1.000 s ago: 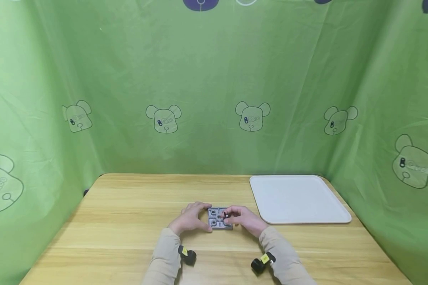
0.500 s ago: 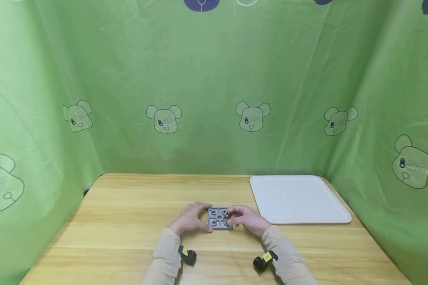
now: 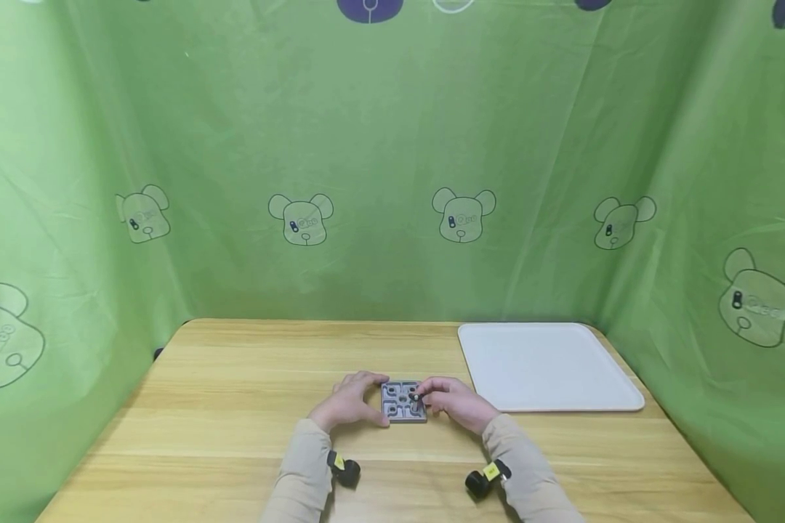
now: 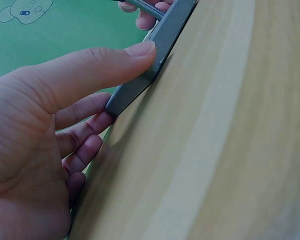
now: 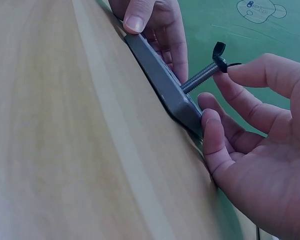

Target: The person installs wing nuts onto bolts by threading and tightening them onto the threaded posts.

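A grey square plate [image 3: 399, 408] with recesses and round holes lies on the wooden table. My left hand [image 3: 348, 402] grips its left side, thumb on the near edge and fingers at the far edge. Out of the plate's right part sticks a wing bolt [image 5: 202, 77], a threaded shaft with a black winged head. Thumb and forefinger of my right hand [image 3: 459, 404] pinch one wing, while its lower fingers [image 5: 213, 132] rest at the plate's side. The shaft's bottom end is hidden in the plate; much of the threaded length shows above the plate.
A white tray [image 3: 549, 367] lies at the back right of the wooden table [image 3: 235, 392]. Green printed curtains [image 3: 379, 276] hang behind and on both sides. Each wrist carries a small black camera on a strap.
My right hand has shifted slightly right, and its fingers have moved about the winged head, which has turned. The left hand and the plate have stayed in place.
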